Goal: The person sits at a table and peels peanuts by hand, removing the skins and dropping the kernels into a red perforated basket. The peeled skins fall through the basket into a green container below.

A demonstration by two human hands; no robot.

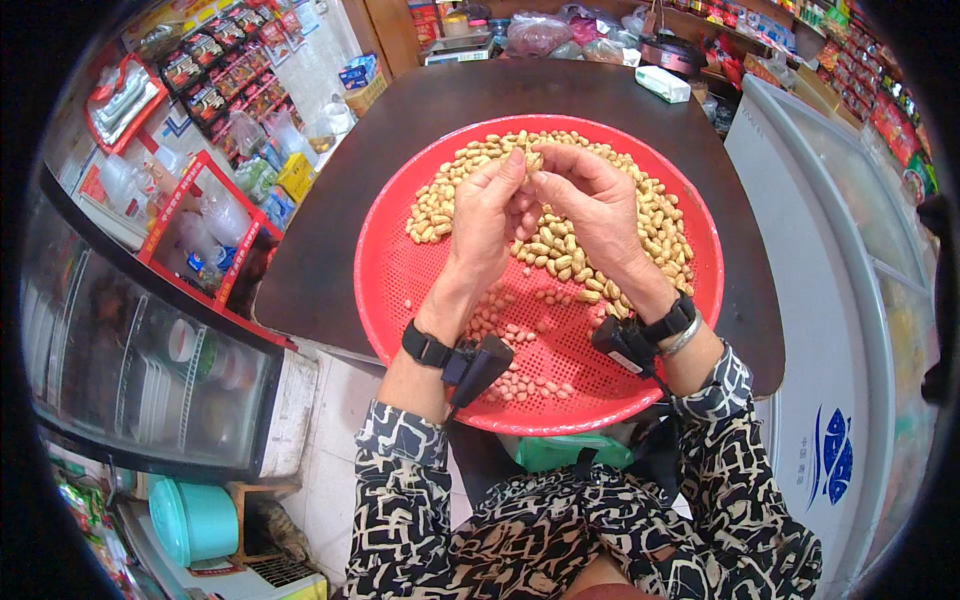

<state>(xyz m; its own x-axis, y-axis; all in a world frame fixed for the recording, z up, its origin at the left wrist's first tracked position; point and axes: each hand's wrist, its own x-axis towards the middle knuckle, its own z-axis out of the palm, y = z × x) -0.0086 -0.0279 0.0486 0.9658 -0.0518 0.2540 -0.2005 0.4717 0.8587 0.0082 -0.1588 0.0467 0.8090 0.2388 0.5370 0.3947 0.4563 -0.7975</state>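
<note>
My left hand and my right hand meet over a round red plastic sieve basket. A peanut in its shell is pinched between the fingertips of both hands. The other fingers of my left hand curl underneath, and whatever its palm may hold is hidden. Unshelled peanuts cover the far and right parts of the basket. Shelled pink peanut kernels lie loose in the near part, below my wrists.
The basket rests on a dark tabletop, overhanging its near edge. A tissue pack and a scale are at the back. A glass-front cooler stands left, a chest freezer right. A cat is low at left.
</note>
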